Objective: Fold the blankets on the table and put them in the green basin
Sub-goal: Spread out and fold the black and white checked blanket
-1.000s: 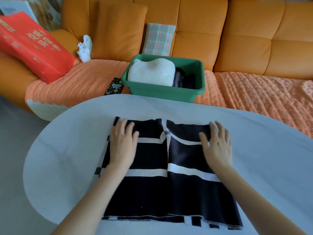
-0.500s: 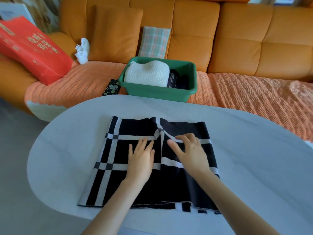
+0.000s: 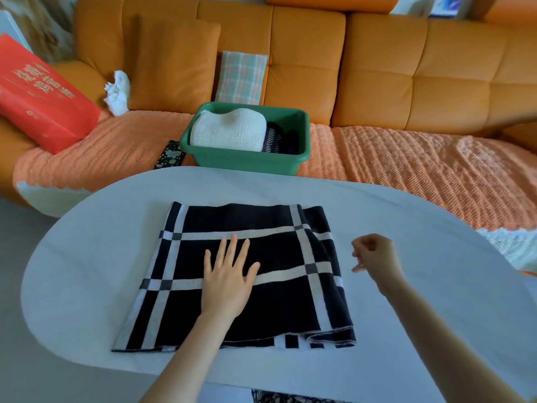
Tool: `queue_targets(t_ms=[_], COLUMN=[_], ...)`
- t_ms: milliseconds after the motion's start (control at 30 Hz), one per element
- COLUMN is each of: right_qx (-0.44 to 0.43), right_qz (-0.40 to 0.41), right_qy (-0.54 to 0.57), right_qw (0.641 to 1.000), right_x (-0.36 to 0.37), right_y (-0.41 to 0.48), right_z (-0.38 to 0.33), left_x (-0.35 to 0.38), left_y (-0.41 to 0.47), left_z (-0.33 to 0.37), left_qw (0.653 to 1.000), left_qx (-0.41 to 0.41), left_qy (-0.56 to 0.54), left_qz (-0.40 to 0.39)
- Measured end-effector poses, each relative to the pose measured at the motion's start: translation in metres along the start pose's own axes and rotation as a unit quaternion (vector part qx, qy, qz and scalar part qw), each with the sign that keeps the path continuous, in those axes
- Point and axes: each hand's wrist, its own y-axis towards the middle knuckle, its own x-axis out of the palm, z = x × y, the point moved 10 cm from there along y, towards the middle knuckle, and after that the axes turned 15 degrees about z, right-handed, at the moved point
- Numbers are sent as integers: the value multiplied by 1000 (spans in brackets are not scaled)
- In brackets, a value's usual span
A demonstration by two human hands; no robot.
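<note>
- Head view: a black blanket [image 3: 279,251] with white checks lies folded on the table [image 3: 430,301], its near edge close to the table's rim.
- Left hand [image 3: 226,283] rests flat on the blanket's middle, fingers spread, grip apart, pressing the cloth down.
- Right hand [image 3: 374,257] hovers above bare table just beside the blanket's right edge. Its fingers are curled in, grip together, with nothing visible in it.
- Green basin [image 3: 247,163] sits on the sofa [image 3: 377,82] beyond the table's far edge. A white knitted blanket [image 3: 229,129] fills its left part and a dark cloth [image 3: 277,139] lies to the right.
- Risk: the layers at the right edge do not line up and a lower one peeks out. Another fold over that offset would likely set the skew in.
- Risk: the near hem could slide off the rim if the cloth is dragged toward the body.
- Risk: the basin looks fairly full, so a loose bundle may hang over its wall or spring open on the reach across.
- Hard to read: the right hand is blurred, so whether thumb and forefinger touch is unclear.
- Hidden: the layer count, the cloth beneath the left palm, and the basin's shadowed right corner.
- Cut off: a dark speckled item [image 3: 170,154] beside the basin, partly behind the table edge.
</note>
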Motion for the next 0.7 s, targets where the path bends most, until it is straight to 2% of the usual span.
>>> queue_targets(t_ms=[167, 433, 600, 700], right_qx=[-25, -111, -257, -251], right_qz=[-40, -97, -126, -69], right_qy=[-13, -9, -81, -72], right_qw=[999, 989, 955, 963], right_x=[-6, 58, 99, 89], right_y=[-5, -62, -116, -107], right_z=[21, -30, -74, -79], left_x=[-2, -4, -11, -15], left_y=[1, 1, 1, 3], left_z=[2, 3, 3, 2], left_qw=[1000, 1000, 999, 998], left_qx=[1, 2, 6, 0], left_qy=[-1, -8, -11, -30], left_qz=[12, 22, 33, 52])
